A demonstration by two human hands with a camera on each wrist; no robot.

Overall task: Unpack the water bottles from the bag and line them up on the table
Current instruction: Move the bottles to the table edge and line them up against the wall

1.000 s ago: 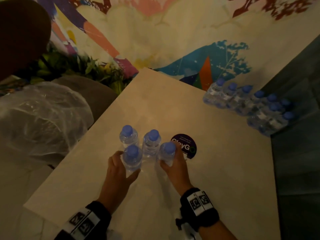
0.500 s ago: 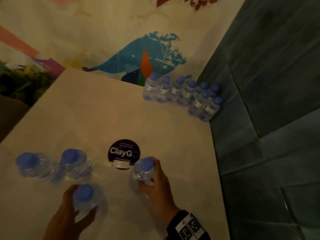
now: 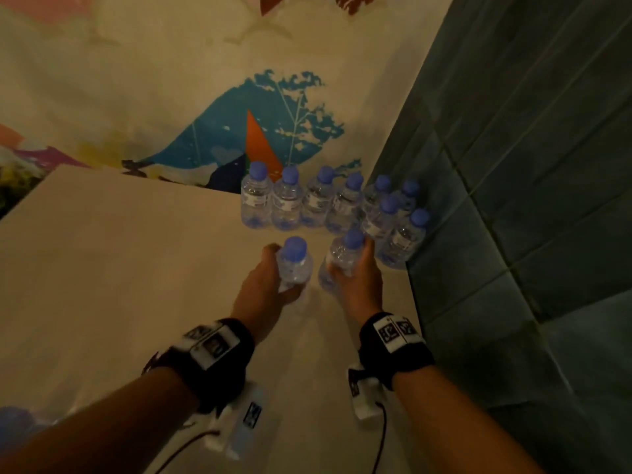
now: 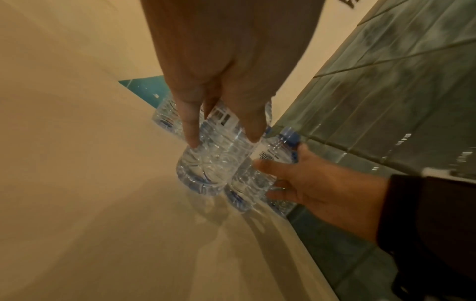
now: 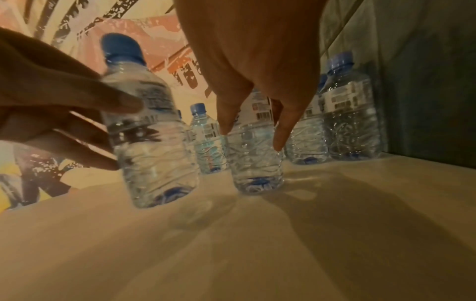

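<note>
The left hand (image 3: 263, 285) has its fingers (image 4: 189, 130) curled round a small clear water bottle with a blue cap (image 3: 294, 265); the right hand (image 3: 359, 278) grips a second bottle (image 3: 345, 258) just beside it, fingers (image 5: 282, 132) wrapped over its label; the two held bottles stand close together, upright or nearly so, near the counter's (image 3: 119, 268) far right corner; in the right wrist view the right-hand bottle's base appears to rest on the counter, while the left-hand one is tilted a little, and whether it touches the surface cannot be told. Behind them a group of standing bottles (image 3: 321, 203) is lined along the far edge and runs round the corner down the right edge, caps all blue, labels white; the nearest of these (image 3: 405, 237) stands just beside the right hand. Both wrists carry black bands with white marker tags (image 3: 393, 331). A painted wall (image 3: 205, 80) rises beyond the far edge; dark green tiles (image 3: 530, 165) lie past the right edge.
</note>
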